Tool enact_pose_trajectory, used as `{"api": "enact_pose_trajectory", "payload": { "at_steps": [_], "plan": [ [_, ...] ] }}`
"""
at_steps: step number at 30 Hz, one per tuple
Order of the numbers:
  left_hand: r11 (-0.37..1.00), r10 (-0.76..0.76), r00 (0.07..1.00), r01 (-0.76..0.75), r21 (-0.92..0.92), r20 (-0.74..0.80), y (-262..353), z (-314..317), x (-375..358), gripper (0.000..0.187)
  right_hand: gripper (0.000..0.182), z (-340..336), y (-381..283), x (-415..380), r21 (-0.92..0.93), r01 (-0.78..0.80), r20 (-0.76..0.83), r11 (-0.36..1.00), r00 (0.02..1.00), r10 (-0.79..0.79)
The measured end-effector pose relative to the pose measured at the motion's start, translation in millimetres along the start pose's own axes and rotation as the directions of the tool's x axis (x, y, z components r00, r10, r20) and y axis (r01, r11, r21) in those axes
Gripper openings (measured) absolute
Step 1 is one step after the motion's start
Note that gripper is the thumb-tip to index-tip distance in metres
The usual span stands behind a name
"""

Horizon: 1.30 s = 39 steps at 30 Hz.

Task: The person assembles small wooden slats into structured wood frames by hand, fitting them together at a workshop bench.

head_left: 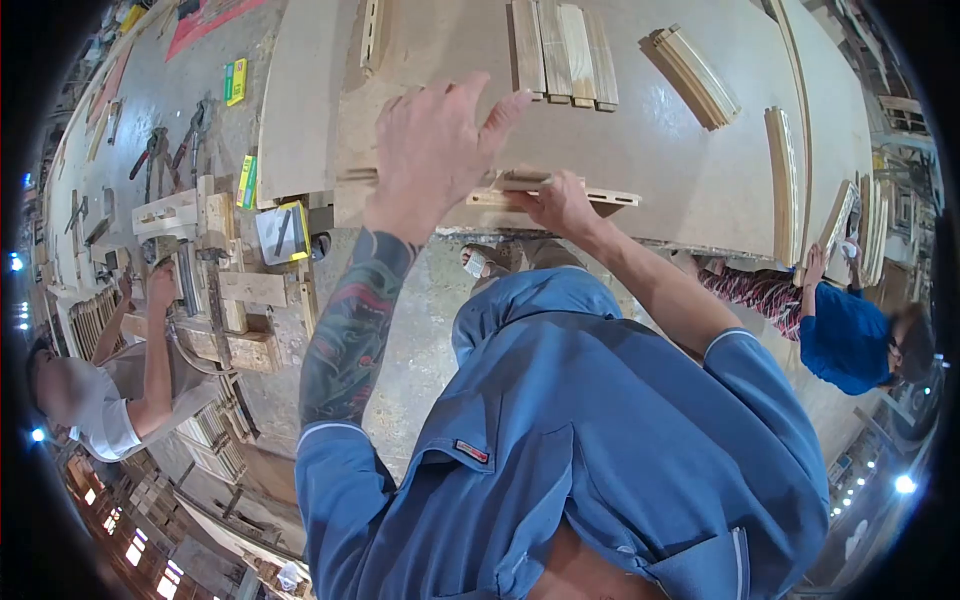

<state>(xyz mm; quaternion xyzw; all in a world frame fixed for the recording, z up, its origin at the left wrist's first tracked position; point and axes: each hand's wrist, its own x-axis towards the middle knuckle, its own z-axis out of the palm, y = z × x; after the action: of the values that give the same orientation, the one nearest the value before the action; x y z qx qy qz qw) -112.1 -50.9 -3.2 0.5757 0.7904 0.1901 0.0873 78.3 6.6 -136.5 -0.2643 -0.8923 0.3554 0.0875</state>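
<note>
My left hand [440,140] is raised over the near edge of the table, its fingers stretched out and its thumb apart, with nothing in its grasp. My right hand [566,206] is closed on a grooved wooden slat [612,198] that lies along the table's front edge. A second short piece of wood [522,183] shows just behind that slat, partly hidden by the fingers. Part of the slat's left side is covered by my left wrist.
Several wooden slats [566,55] lie side by side at the back of the table [660,150]. A bundle of slats [692,78] rests farther right. Pliers [190,135] and yellow-green boxes [236,82] are at left. One co-worker [110,400] works at left, another [850,335] at right.
</note>
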Motion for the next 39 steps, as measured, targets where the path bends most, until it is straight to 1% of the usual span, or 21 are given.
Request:
{"api": "enact_pose_trajectory", "payload": {
  "at_steps": [2, 4, 5, 6, 8, 9, 11, 13, 14, 16, 17, 19, 20, 22, 23, 24, 26, 33, 35, 38, 39],
  "plan": [
    [0.997, 0.078, 0.995, -0.079, -0.023, -0.068, 18, 1, 6, 0.061, 0.032, 8, 24, 5, 0.073, -0.002, 0.045, 0.997, 0.999, -0.002],
    [0.993, 0.093, 0.993, -0.098, -0.068, -0.074, 36, 10, 10, 0.059, 0.036, -7, 40, 13, 0.248, 0.158, 0.183, 0.956, 0.961, -0.206],
    [0.987, 0.094, 0.993, -0.102, -0.125, -0.072, 43, 15, 11, 0.057, 0.043, -16, 56, 26, 0.236, 0.001, 0.347, 0.972, 0.934, -0.085],
    [0.988, 0.093, 0.993, -0.101, -0.117, -0.072, 47, 16, 10, 0.057, 0.043, -24, 67, 48, 0.242, 0.006, 0.344, 0.97, 0.934, -0.092],
    [0.998, -0.06, 0.989, 0.062, -0.014, 0.134, 56, 19, 12, 0.054, 0.056, -37, 84, 103, -0.269, -0.158, 0.009, 0.95, 0.986, 0.166],
    [0.998, -0.06, 0.989, 0.061, -0.005, 0.139, 57, 22, 12, 0.054, 0.056, -19, 101, 125, -0.259, -0.159, 0.008, 0.953, 0.986, 0.166],
    [0.999, -0.02, 1.0, 0.02, -0.049, 0.0, 55, 25, 12, 0.055, 0.068, 45, 130, 161, -0.363, -0.22, -0.262, 0.905, 0.957, 0.127],
    [0.999, -0.029, 0.999, 0.03, -0.025, 0.042, 58, 21, 16, 0.054, 0.074, 69, 108, 166, -0.537, -0.079, -0.081, 0.84, 0.996, 0.041],
    [0.999, -0.042, 0.996, 0.042, -0.006, 0.077, 58, 20, 19, 0.054, 0.074, 72, 99, 164, -0.533, -0.078, -0.083, 0.843, 0.996, 0.04],
    [0.998, -0.067, 0.993, 0.067, 0.003, 0.099, 60, 20, 20, 0.055, 0.066, 74, 80, 147, -0.297, 0.115, -0.171, 0.948, 0.97, -0.171],
    [0.996, -0.085, 0.991, 0.084, 0.007, 0.107, 60, 20, 22, 0.056, 0.066, 69, 77, 143, -0.291, 0.107, -0.177, 0.951, 0.971, -0.164],
    [0.998, -0.066, 0.994, 0.064, 0.021, 0.092, 59, 21, 21, 0.057, 0.045, 56, 72, 136, -0.138, -0.218, -0.067, 0.966, 0.975, 0.211],
    [0.998, -0.055, 0.996, 0.053, 0.028, 0.073, 58, 21, 20, 0.058, 0.045, 44, 75, 130, -0.138, -0.223, -0.074, 0.965, 0.974, 0.215],
    [0.999, -0.042, 0.997, 0.042, 0.008, 0.069, 57, 22, 18, 0.059, 0.027, 5, 86, 105, 0.135, -0.283, 0.151, 0.95, 0.953, 0.262],
    [0.999, -0.04, 0.997, 0.041, -0.01, 0.059, 56, 23, 17, 0.059, 0.023, -14, 82, 80, 0.391, -0.234, 0.019, 0.89, 0.969, 0.246],
    [0.999, -0.041, 0.998, 0.042, -0.019, 0.057, 54, 26, 17, 0.059, 0.023, -24, 81, 60, 0.383, -0.237, 0.021, 0.893, 0.968, 0.248],
    [0.999, -0.027, 1.0, 0.026, 0.023, 0.01, 52, 30, 13, 0.059, 0.019, -33, 80, 25, 0.838, -0.113, -0.02, 0.534, 0.971, 0.237],
    [1.0, -0.025, 1.0, 0.025, 0.013, 0.013, 49, 29, 2, 0.063, 0.021, -27, 75, -24, 0.725, -0.143, 0.036, 0.674, 0.985, 0.17],
    [1.0, -0.005, 1.0, 0.005, -0.007, -0.001, 48, 30, 0, 0.065, 0.023, -38, 55, -24, 0.447, -0.068, -0.028, 0.892, 0.996, 0.089],
    [0.999, -0.033, 0.999, 0.034, -0.029, 0.036, 48, 27, 1, 0.066, 0.023, -19, 54, -26, 0.3, 0.027, -0.101, 0.953, 0.995, 0.003],
    [0.999, -0.03, 0.999, 0.031, -0.03, 0.045, 48, 27, 2, 0.066, 0.025, -24, 42, -29, 0.097, -0.015, -0.024, 0.995, 1.0, 0.017]
  ]
}}
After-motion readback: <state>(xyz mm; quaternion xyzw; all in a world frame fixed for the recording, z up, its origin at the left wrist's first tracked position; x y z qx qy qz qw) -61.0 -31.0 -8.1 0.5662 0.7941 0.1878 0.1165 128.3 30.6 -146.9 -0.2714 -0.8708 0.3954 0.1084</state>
